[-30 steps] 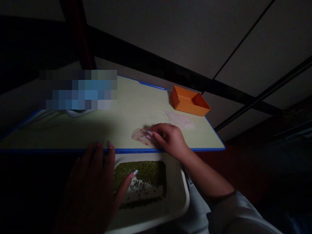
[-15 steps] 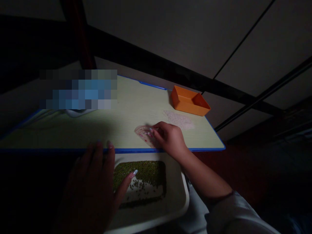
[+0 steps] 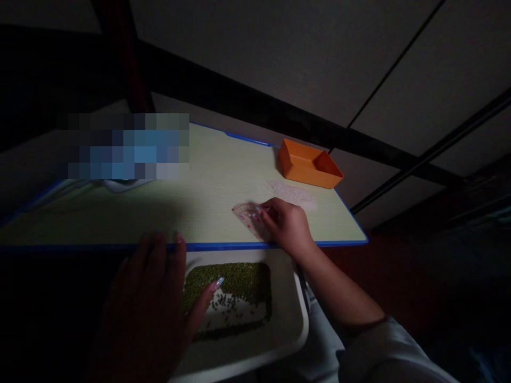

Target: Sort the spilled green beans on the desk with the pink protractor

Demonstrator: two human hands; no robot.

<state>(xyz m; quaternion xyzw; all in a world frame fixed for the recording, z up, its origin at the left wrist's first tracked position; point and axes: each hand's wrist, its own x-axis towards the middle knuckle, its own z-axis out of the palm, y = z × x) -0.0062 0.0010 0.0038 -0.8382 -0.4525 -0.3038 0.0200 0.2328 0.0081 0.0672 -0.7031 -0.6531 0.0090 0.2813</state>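
My right hand (image 3: 290,224) pinches a thin, see-through sheet (image 3: 252,222) with a curved edge and red-pink print. The sheet sits on the pale tabletop near its front edge; my fingers cover its right part. Just beyond my right hand lies a flat patch of whitish grains (image 3: 293,194). In deep shadow, my left hand (image 3: 154,298) is open with fingers stretched towards the blue table edge. Its thumb extends over a white tub (image 3: 289,330) below the table. Small green beans (image 3: 235,274), apparently mung beans, cover much of the tub's bottom, with some scattered on a bare part.
An orange rectangular box (image 3: 307,173), open at the top, stands at the table's far right. Blue trim (image 3: 335,243) borders the tabletop (image 3: 211,175). At the far left, a white-rimmed item (image 3: 128,186) is mostly masked by pixelation. Light panels (image 3: 279,64) rise behind the table.
My right hand has shifted slightly right, and the see-through sheet has moved with it, now showing less from under my fingers. My left hand stays in about the same place.
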